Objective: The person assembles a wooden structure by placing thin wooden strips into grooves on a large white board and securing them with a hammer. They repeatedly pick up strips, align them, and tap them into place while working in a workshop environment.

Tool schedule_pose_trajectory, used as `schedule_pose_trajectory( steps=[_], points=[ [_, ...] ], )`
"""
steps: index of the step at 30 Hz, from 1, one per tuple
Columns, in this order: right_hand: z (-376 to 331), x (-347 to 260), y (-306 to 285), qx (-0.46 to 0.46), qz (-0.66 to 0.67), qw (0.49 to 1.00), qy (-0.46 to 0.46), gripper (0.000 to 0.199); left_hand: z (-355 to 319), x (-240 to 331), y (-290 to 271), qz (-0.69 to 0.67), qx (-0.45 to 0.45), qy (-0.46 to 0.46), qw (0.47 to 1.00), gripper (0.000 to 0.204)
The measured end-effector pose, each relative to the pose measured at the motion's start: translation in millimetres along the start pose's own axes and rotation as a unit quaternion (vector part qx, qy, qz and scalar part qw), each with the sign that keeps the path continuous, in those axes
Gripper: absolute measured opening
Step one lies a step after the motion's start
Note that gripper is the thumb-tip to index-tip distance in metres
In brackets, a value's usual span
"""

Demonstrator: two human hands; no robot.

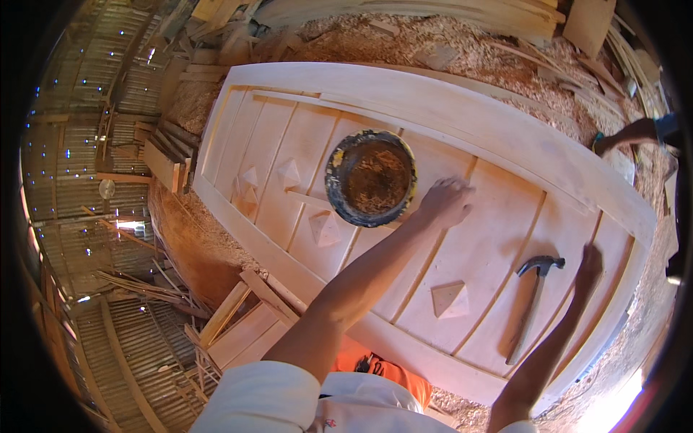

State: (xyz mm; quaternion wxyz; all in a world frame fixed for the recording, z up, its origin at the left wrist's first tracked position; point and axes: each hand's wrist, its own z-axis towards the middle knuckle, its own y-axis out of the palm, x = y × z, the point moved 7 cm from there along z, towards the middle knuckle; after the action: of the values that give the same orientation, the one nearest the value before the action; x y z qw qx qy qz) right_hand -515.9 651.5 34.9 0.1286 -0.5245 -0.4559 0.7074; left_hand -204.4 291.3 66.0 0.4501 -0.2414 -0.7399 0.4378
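A pale wooden door (498, 216) with a raised frame and grooved boards lies flat before me. My left hand (446, 202) is over its middle with curled fingers, just right of a paint-spattered black bowl (333, 193) with brown residue inside. Whatever those fingers may hold is hidden. Near the door's right end, my right hand (590, 264) looks closed, and its contents cannot be made out. Between my arms lies a claw hammer (535, 299), head away from me. One pyramid-shaped wooden block (451, 299) sits left of the hammer; several similar blocks (325, 229) lie around the bowl's left side.
Wood shavings (433, 43) and planks (404, 13) cover the ground beyond the door. Another person's limb (632, 135) shows at the far right. At lower left stands a wooden frame piece (253, 332), near a corrugated metal wall (65, 187). Orange cloth (411, 379) is close to my body.
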Motion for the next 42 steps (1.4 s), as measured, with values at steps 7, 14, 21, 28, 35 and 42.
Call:
schedule_pose_trajectory(
  steps=[7,14,21,28,35,42],
  points=[
    [126,5,77,-0.011,-0.278,0.955,0.106,0.074,-50,-141,-165,-0.108,0.399,-0.084,0.907,0.028],
    [145,96,54,0.071,-0.305,0.931,0.187,0.076,5,-338,-180,0.037,0.068,-0.389,0.918,0.072],
    [170,106,53,-0.041,-0.328,0.917,0.226,0.077,33,-342,-152,0.084,0.108,-0.319,0.938,0.082],
    [147,92,54,0.011,-0.311,0.946,0.092,0.058,30,-432,-135,0.012,0.049,-0.34,0.939,0.102],
    [110,27,29,0.056,0.006,0.939,0.339,0.028,23,-475,-164,0.067,0.053,-0.37,0.925,0.118],
    [85,-14,0,-0.015,0.186,0.91,0.37,0.027,24,-478,-177,0.137,0.08,-0.403,0.901,0.108]
  ],
)
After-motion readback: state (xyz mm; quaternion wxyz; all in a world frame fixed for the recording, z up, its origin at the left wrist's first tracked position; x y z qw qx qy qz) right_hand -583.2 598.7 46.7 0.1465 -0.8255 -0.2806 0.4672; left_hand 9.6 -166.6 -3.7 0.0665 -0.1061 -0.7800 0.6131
